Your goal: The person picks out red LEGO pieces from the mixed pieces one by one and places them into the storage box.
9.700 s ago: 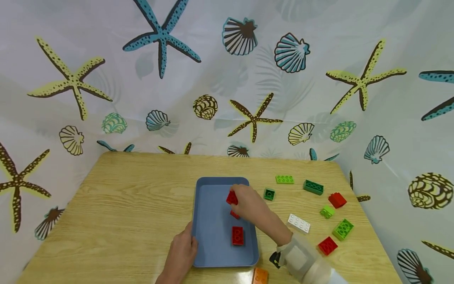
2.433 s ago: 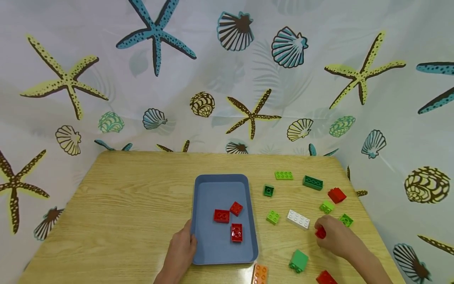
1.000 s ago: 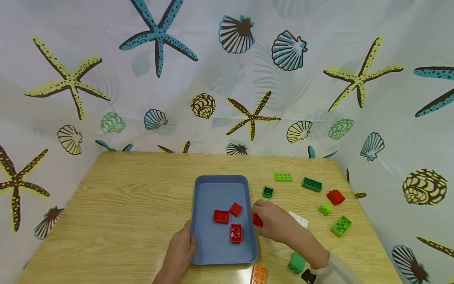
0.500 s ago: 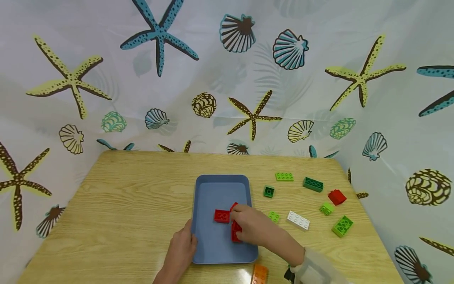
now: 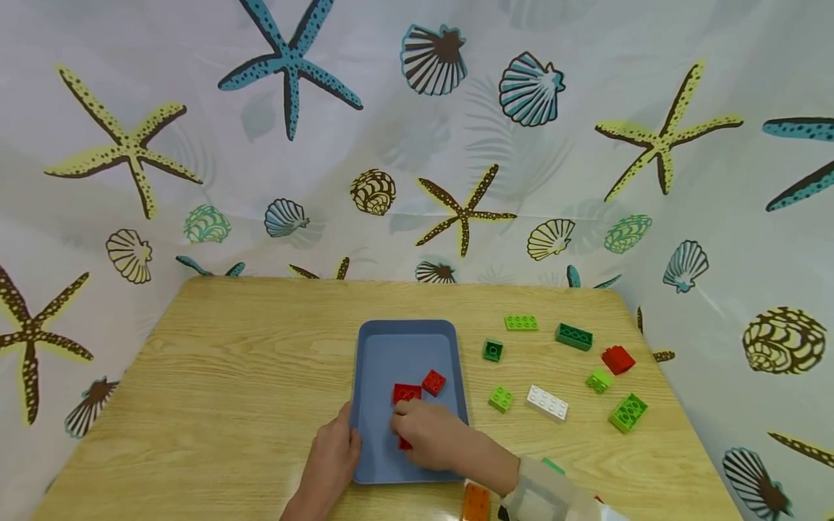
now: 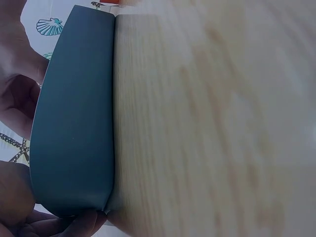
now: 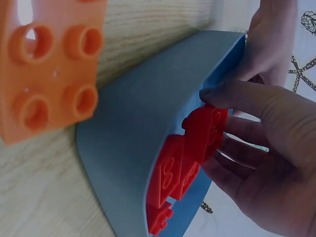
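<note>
My right hand (image 5: 433, 435) is low over the blue tray (image 5: 386, 474), pinching a red toy brick (image 7: 203, 131) between thumb and fingers; in the head view those fingers mostly cover it. Just beyond the fingertips lies a red brick (image 5: 407, 391) in the tray, with a smaller red brick (image 5: 434, 383) to its right. Another red brick, seen in earlier frames, is hidden behind the hand in the head view. At the tray's left wall, my left hand (image 5: 331, 452) grips the edge. The left wrist view shows its fingers (image 6: 81, 224) curled against the tray's lower side.
Right of the tray lie a light green brick (image 5: 501, 399), a white brick (image 5: 547, 403) and a small dark green brick (image 5: 493, 351). Farther right are a long dark green brick (image 5: 574, 336), a red brick (image 5: 617, 359) and a green brick (image 5: 628, 412). An orange brick (image 5: 476, 501) sits near the tray's front.
The right hand picked up a red brick from the right side of the table and carried it left into the tray, moving farther left since half a second ago. The left hand stayed put.
</note>
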Motion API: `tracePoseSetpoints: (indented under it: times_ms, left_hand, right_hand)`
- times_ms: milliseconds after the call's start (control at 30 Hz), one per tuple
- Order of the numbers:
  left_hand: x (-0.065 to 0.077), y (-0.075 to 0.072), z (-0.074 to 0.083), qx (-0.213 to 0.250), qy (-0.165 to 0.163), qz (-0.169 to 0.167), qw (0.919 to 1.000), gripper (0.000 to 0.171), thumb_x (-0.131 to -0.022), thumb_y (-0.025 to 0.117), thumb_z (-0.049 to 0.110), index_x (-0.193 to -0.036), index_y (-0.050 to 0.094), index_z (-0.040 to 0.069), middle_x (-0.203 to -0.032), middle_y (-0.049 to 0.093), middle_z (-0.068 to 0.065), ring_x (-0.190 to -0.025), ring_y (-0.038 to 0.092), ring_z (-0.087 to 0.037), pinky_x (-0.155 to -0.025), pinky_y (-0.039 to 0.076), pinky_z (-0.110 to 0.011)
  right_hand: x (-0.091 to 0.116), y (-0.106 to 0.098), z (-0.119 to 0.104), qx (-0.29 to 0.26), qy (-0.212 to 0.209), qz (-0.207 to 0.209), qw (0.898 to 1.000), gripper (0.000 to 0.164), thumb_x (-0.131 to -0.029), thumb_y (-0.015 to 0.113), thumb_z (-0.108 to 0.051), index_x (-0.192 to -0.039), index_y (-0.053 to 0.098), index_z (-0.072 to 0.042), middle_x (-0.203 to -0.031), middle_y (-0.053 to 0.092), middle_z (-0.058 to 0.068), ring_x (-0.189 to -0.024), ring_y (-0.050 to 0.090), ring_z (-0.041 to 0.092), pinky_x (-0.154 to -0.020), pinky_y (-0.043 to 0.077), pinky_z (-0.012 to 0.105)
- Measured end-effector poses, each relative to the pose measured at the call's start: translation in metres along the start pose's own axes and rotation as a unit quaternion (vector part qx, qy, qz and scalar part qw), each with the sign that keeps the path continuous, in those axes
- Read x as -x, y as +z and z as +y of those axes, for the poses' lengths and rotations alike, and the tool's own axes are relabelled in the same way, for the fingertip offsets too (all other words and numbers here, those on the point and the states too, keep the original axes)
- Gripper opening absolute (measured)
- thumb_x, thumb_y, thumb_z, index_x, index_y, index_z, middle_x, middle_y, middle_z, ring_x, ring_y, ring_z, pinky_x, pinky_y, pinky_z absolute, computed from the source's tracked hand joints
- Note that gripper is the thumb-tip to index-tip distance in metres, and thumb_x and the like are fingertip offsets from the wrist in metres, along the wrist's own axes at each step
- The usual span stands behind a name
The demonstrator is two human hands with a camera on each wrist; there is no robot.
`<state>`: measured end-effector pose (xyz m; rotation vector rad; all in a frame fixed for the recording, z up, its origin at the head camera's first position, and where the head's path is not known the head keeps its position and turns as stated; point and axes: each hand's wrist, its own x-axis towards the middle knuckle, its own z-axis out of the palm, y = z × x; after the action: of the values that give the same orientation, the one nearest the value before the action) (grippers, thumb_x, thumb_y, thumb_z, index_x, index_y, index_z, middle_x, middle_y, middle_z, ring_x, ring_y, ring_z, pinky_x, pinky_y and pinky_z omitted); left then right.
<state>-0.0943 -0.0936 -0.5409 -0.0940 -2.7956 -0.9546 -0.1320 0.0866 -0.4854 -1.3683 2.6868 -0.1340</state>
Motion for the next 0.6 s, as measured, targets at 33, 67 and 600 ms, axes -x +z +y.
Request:
tracePoseSetpoints:
  times_ms: [33,67,600]
  left_hand:
    - [0.0,0.0,0.0,0.0,0.002,0.0,1.0,0.04,-0.078,0.058,-0.005,-0.118,0.053,-0.003,-0.086,0.066,-0.022,-0.071,0.061,-0.025,-0.052,0.05,-0.038]
    - [0.0,0.0,0.0,0.0,0.004,0.0,1.0,0.04,-0.078,0.057,-0.005,-0.118,0.052,-0.002,-0.086,0.067,-0.022,-0.07,0.061,-0.025,-0.051,0.05,-0.038]
    - [-0.001,0.001,-0.002,0.002,0.01,-0.006,0.9999,0.04,-0.078,0.056,-0.005,-0.118,0.052,-0.003,-0.084,0.066,-0.021,-0.066,0.06,-0.023,-0.048,0.049,-0.035]
  right_hand:
    - [-0.001,0.002,-0.001,0.0,-0.002,-0.002,1.0,0.019,-0.071,0.075,-0.018,-0.087,0.066,-0.015,-0.092,0.059,-0.004,-0.075,0.048,0.004,-0.061,0.046,0.015]
    - [-0.002,0.003,-0.002,0.0,-0.004,-0.004,1.0,0.019,-0.07,0.075,-0.017,-0.087,0.066,-0.015,-0.091,0.058,-0.004,-0.075,0.048,0.004,-0.06,0.046,0.015]
    - [-0.013,0.014,-0.007,-0.004,-0.032,0.005,0.999,0.016,-0.068,0.075,-0.016,-0.074,0.061,-0.019,-0.071,0.05,-0.008,-0.059,0.038,0.002,-0.05,0.036,0.013]
